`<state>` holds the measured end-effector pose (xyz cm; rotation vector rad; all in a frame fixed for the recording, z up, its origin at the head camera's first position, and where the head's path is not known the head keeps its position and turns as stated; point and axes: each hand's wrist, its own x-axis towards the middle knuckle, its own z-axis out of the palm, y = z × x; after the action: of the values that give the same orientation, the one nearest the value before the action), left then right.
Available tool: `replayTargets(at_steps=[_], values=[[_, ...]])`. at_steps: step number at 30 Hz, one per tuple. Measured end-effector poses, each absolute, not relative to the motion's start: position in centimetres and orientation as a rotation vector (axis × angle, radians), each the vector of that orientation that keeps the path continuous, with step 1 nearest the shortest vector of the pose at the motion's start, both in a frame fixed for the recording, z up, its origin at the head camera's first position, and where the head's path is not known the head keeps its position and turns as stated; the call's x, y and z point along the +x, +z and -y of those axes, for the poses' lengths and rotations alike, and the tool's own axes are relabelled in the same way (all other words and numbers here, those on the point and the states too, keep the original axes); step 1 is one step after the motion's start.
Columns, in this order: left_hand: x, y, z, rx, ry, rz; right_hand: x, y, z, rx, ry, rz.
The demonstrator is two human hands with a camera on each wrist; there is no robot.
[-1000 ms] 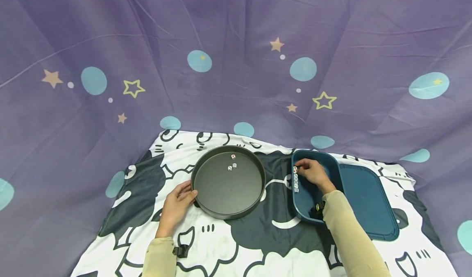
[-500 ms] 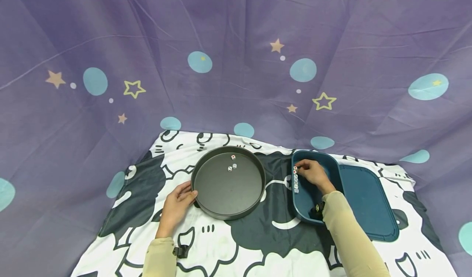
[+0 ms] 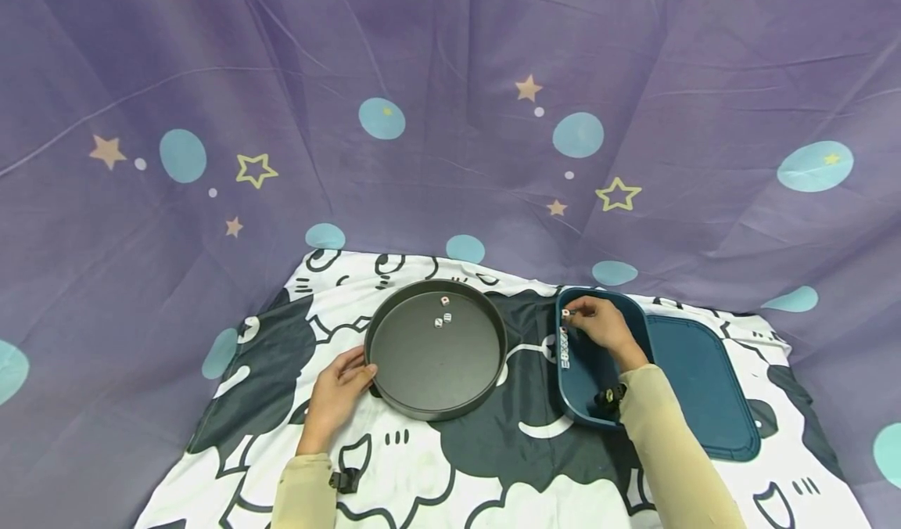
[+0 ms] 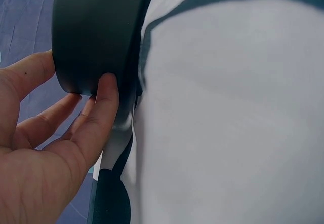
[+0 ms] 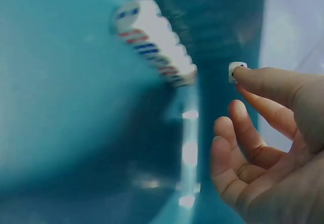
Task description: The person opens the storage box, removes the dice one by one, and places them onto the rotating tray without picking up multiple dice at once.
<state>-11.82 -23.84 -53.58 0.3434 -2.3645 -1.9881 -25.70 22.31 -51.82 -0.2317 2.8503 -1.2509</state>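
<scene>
A round dark grey pan (image 3: 436,365) lies on the cloth with 3 dice in its far half, one of them a die (image 3: 445,300) with a red spot. My left hand (image 3: 338,392) holds the pan at its left side, with thumb and fingertips (image 4: 107,84) against the rim and outer wall. Over the blue bin (image 3: 587,392) my right hand (image 3: 601,325) pinches a small white die (image 5: 237,72) between thumb and index finger, the other fingers loosely curled. Below it, a row of dice (image 5: 159,44) stands along the bin's left wall.
A flat blue lid (image 3: 704,392) lies right of the bin, on the black-and-white patterned cloth (image 3: 401,474). Purple starry fabric (image 3: 450,169) hangs behind the table.
My right hand has risen slightly with a die pinched in it, away from the far end of the row. The left hand and the pan stay put.
</scene>
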Motion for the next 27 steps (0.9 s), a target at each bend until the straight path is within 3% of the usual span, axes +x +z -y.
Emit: replayTargets(at_steps=[11,27], values=[[-11.8,-53.6,23.9,0.328,-1.973,2.366,-24.7,-48.2,-21.5,-0.283,-1.273,-2.874],[-11.8,-53.8,24.0,0.35,-1.959,2.381,-23.9,-45.8,-17.5,-0.414,-1.416,-2.772]])
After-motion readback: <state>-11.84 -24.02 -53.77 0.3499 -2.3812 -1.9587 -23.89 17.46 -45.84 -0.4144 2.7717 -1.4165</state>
